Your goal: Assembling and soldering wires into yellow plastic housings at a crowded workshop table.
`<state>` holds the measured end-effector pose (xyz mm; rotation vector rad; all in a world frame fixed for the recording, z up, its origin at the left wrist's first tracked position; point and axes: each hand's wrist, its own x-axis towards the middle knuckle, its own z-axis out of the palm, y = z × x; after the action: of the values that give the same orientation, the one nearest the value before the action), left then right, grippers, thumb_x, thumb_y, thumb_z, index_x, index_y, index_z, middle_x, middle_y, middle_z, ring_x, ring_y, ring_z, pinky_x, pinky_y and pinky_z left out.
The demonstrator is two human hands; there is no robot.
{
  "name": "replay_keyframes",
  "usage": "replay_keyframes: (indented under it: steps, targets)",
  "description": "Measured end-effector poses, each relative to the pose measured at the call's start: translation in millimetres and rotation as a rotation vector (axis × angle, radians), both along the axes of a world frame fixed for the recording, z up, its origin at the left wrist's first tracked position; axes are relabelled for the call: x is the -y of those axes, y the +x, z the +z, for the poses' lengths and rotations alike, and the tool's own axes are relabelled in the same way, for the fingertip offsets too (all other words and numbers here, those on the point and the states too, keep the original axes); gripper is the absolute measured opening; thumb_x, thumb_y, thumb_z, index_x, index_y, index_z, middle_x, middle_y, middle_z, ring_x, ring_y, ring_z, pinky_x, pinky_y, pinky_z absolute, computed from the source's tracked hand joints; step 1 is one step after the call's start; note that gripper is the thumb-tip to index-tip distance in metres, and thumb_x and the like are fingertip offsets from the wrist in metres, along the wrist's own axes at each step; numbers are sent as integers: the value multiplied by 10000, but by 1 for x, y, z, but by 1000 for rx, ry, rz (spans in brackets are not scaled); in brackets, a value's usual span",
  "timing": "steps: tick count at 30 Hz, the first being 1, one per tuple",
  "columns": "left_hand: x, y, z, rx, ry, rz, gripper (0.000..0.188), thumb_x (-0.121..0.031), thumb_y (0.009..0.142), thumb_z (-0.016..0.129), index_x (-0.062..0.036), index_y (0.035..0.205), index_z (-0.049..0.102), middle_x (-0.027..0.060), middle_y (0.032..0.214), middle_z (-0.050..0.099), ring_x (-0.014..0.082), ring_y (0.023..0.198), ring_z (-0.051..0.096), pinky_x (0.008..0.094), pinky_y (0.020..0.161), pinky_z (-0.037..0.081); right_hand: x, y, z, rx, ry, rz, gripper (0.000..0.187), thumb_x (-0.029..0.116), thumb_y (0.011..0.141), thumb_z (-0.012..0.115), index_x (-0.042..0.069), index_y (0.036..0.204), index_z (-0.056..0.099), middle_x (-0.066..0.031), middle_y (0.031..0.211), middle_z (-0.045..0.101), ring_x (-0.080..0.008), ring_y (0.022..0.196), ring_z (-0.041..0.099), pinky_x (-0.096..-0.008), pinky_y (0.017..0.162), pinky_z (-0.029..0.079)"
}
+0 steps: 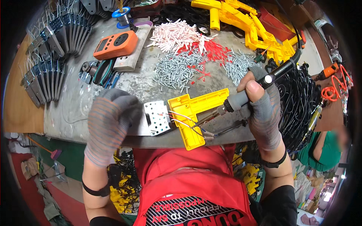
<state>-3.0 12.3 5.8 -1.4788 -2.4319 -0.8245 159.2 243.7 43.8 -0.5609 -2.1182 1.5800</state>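
Note:
My right hand (264,107), in a grey fingerless glove, grips a soldering iron (236,101) by its grey collar. The metal tip points down and left at thin wires (190,121) lying across a yellow plastic housing (184,128). Beside the housing, its wires running over it, lies a silvery plate dotted with holes (157,117). My left hand (111,122), in a striped grey glove, is curled closed just left of the plate. Its fingertips are blurred, and whatever they pinch cannot be made out.
Beyond my hands lie piles of screws (175,71), pale pink sleeves (177,35) and red pieces (217,51). An orange multimeter (116,44), pliers (102,71) and a blue solder spool (121,17) stand left. Black cables (301,101) heap right; yellow housings (241,22) lie behind. A co-worker (320,150) sits right.

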Motion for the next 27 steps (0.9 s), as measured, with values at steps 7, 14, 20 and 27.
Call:
replay_keyframes:
  steps: [7, 14, 20, 27]
  targets:
    - [-29, 47, -11, -21, 16, -273, 218, -171, 668, 687, -121, 879, 668, 32, 827, 611, 248, 751, 605, 369, 661, 480, -19, 1, 13, -87, 13, -135, 298, 341, 935, 518, 66, 839, 578, -11, 648, 612, -31, 537, 428, -208, 501, 318]
    - [-48, 45, -16, -45, 168, -394, 91, -169, 734, 613, -131, 813, 637, 7, 852, 651, 195, 768, 615, 317, 637, 494, -66, -91, 25, -270, 5, 25, 297, 315, 941, 565, 29, 987, 633, -48, 824, 689, -76, 704, 592, -231, 613, 441]
    - [-46, 50, -19, -87, 12, -341, 128, -178, 726, 613, -141, 838, 663, 4, 827, 657, 186, 787, 623, 338, 672, 475, -122, -219, -13, -202, 417, -183, 278, 306, 922, 584, 44, 1009, 617, -66, 890, 693, -176, 852, 645, -285, 815, 488]
    - [-46, 47, -8, 42, 34, -300, 129, -160, 705, 624, -140, 827, 664, 5, 785, 628, 222, 809, 621, 364, 682, 480, -141, -240, -47, 8, 321, -81, 381, 187, 909, 542, -13, 1233, 539, -137, 1153, 662, -194, 1083, 619, -287, 959, 448]
